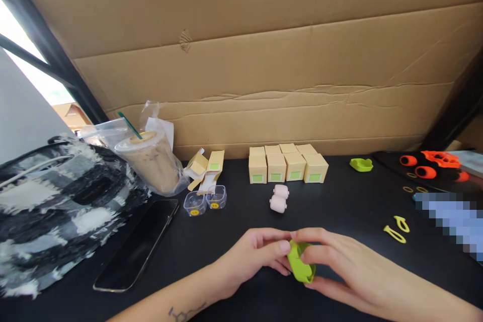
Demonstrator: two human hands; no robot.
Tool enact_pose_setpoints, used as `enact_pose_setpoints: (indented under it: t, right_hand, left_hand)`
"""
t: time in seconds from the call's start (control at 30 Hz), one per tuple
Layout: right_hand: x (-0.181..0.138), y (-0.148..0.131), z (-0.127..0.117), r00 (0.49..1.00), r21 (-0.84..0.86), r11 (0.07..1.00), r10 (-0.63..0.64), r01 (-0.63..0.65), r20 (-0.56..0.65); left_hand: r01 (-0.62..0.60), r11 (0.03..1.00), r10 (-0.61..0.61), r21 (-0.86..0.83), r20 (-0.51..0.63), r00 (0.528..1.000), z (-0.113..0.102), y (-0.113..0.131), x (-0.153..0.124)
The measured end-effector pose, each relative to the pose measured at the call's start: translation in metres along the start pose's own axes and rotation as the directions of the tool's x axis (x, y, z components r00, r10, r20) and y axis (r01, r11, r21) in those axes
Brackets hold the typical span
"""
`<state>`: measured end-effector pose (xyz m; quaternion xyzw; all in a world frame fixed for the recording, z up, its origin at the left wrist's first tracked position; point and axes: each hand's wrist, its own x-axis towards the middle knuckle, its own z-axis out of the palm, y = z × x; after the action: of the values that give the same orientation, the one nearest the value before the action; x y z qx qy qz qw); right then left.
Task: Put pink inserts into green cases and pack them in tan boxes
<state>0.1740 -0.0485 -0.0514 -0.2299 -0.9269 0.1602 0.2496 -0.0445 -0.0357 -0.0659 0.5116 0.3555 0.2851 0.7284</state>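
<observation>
Between my two hands is a small lime-green hollow shell [301,264], tilted over the black table. My left hand [260,251] pinches its upper left edge with thumb and fingers. My right hand [332,261] curls round the right side, fingertips at its top and lower rim. The inside of the shell is partly hidden by my right fingers. Just beyond my hands lie two pale pink rounded cases [278,199], side by side. Off to the right are two yellow-green loop straps [396,230]. A similar green shell [361,164] rests near the back.
Several small tan boxes [285,166] with green labels stand at the back. Two clear cups [206,202] sit before opened boxes [207,168]. Leftward are a phone [138,246], a bagged iced drink [151,161] and a black-and-white cloth [68,211]. Orange parts [433,163] lie right. Cardboard [264,60] walls the back.
</observation>
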Motion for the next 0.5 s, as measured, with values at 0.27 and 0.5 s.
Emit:
enact_pose_setpoints:
  t: [0.27, 0.5]
  right_hand:
    - [0.0, 0.01, 0.007, 0.992, -0.163, 0.986, -0.038, 0.017, -0.123]
    - [-0.042, 0.06, -0.042, 0.906, -0.448, 0.794, 0.411, -0.411, -0.103]
  left_hand:
    - [0.009, 1.0, -0.009, -0.008, 0.002, 1.0, 0.002, 0.005, 0.0]
    - [-0.01, 0.966, -0.014, -0.26, -0.09, 0.996, -0.007, 0.006, 0.004]
